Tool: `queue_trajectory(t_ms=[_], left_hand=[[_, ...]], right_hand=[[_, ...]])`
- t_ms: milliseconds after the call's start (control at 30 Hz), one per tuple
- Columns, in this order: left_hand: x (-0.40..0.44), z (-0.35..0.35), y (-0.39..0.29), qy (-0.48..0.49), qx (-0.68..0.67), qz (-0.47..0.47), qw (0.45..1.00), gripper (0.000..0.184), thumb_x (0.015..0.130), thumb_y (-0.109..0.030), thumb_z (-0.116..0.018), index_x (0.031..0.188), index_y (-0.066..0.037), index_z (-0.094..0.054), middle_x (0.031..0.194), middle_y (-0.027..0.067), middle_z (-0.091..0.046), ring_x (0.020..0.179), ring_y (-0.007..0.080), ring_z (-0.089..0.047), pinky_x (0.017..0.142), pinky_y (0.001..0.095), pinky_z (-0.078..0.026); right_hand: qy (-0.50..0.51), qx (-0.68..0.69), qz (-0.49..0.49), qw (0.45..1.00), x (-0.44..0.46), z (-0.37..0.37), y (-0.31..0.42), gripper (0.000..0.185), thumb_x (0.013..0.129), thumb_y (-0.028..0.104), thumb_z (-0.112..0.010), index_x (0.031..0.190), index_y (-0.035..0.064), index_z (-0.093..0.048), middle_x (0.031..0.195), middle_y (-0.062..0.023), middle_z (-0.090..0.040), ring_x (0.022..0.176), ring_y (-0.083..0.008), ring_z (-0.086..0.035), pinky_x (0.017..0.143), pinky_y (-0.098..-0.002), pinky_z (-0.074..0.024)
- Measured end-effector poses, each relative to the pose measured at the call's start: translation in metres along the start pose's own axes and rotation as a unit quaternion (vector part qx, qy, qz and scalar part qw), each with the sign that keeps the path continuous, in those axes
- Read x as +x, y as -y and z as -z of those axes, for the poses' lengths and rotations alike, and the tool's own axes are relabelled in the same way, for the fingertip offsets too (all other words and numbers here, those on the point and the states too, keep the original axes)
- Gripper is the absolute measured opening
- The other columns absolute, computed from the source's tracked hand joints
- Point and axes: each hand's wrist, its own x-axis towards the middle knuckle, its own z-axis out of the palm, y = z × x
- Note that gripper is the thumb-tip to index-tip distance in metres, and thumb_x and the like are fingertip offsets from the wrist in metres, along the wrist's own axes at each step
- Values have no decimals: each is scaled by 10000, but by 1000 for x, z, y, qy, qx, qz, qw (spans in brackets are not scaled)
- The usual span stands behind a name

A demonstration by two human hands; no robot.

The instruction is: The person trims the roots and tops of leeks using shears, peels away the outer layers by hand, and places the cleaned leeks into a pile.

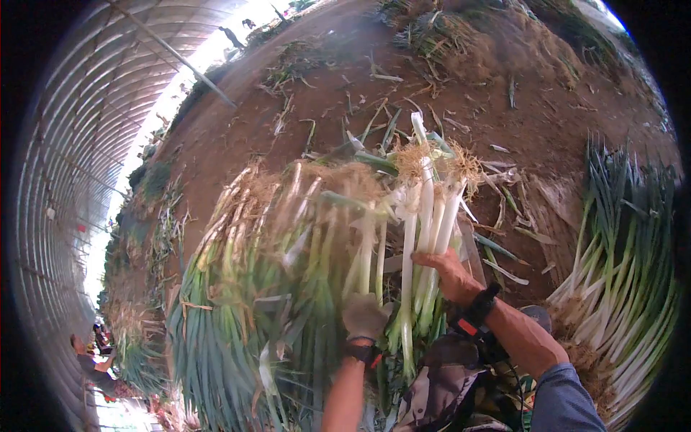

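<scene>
In the head view, my right hand point(448, 273) is closed around several long green onions point(426, 223). Their white stems stand up from the hand, with bushy tan roots at the top. My left hand point(365, 315), in a greyish glove, is lower and to the left, against other onion stalks point(367, 252). Its fingers are blurred and partly hidden, so I cannot tell whether they grip. A wide row of green onions point(237, 338) lies to the left of it, roots away from me and green leaves toward me.
Another onion pile point(619, 281) lies at the right. Loose leaves and trimmings point(504, 252) litter the brown soil point(317, 108). More heaps point(446, 36) lie farther off. At the lower left, a person point(97, 363) is beside another onion pile point(137, 353), under a ribbed greenhouse roof point(86, 129).
</scene>
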Motion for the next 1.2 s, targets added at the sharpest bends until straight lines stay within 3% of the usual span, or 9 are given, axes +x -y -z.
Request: queue_trajectory(t_ms=[200, 300, 400, 500, 633, 733, 967, 1067, 1200], left_hand=[[5, 28, 13, 144, -45, 46, 987, 529, 818, -624, -743, 1017, -136, -790, 1148, 210, -680, 1073, 402, -682, 892, 508, -567], [8, -2, 12, 55, -24, 71, 996, 486, 833, -594, -727, 981, -136, -792, 1047, 202, -722, 991, 406, -702, 862, 509, -567], [13, 9, 18, 94, -201, 129, 966, 382, 819, -460, -775, 905, -90, -804, 875, 182, -755, 879, 358, -748, 824, 473, -583], [17, 29, 33, 14, -330, 98, 939, 313, 834, -378, -748, 921, -84, -810, 802, 184, -754, 847, 338, -758, 805, 450, -584], [16, 92, 28, 84, -447, 63, 888, 301, 879, -296, -741, 1053, -59, -805, 970, 173, -789, 927, 305, -762, 875, 375, -566], [13, 72, 29, 63, -316, -140, 936, 226, 907, -145, -691, 1100, -87, -794, 1039, 122, -750, 849, 189, -679, 738, 307, -525], [10, 78, -17, 198, -487, -39, 850, 321, 940, -185, -661, 1204, -28, -753, 1169, 162, -744, 1050, 199, -703, 960, 319, -527], [12, 69, -7, 186, -575, -24, 796, 395, 954, -223, -643, 1249, 24, -729, 1192, 117, -747, 1097, 163, -671, 1011, 319, -498], [6, 98, -17, 128, -581, 17, 804, 391, 926, -210, -632, 1235, -4, -755, 1182, 75, -750, 1096, 145, -657, 993, 302, -494]], right_hand=[[7, 18, -6, 1000, -5, 6, -2, 432, 955, 280, -702, 1289, 6, -675, 1183, -67, -699, 1105, -175, -608, 1012, -359, -464], [1, 45, -50, 998, -2, 6, -5, 429, 951, 287, -711, 1275, 7, -687, 1172, -64, -702, 1102, -177, -608, 1012, -357, -461], [-1, 5, 4, 1000, -1, 8, -10, 433, 934, 281, -730, 1270, 10, -692, 1162, -61, -702, 1090, -175, -609, 1004, -358, -463], [9, -25, 53, 998, -1, 12, -24, 441, 922, 277, -737, 1270, 10, -691, 1156, -61, -701, 1080, -177, -616, 996, -362, -472], [-6, 45, -6, 999, -2, 7, -11, 421, 920, 255, -735, 1257, 6, -692, 1144, -57, -701, 1070, -181, -646, 966, -367, -509], [-3, 58, -7, 998, -3, 7, -14, 420, 920, 247, -737, 1260, 4, -693, 1168, -60, -705, 1078, -176, -646, 967, -375, -512], [68, 4, 56, 996, -1, 16, -24, 474, 912, 301, -731, 1276, 0, -688, 1213, -78, -716, 1142, -210, -631, 1048, -368, -459], [70, 2, 66, 995, -9, 12, -14, 473, 902, 296, -738, 1268, -3, -696, 1222, -78, -714, 1142, -206, -632, 1049, -370, -459], [69, 74, -2, 995, 0, 11, -23, 499, 898, 301, -743, 1284, -10, -689, 1249, -89, -710, 1140, -213, -629, 1058, -379, -455]])
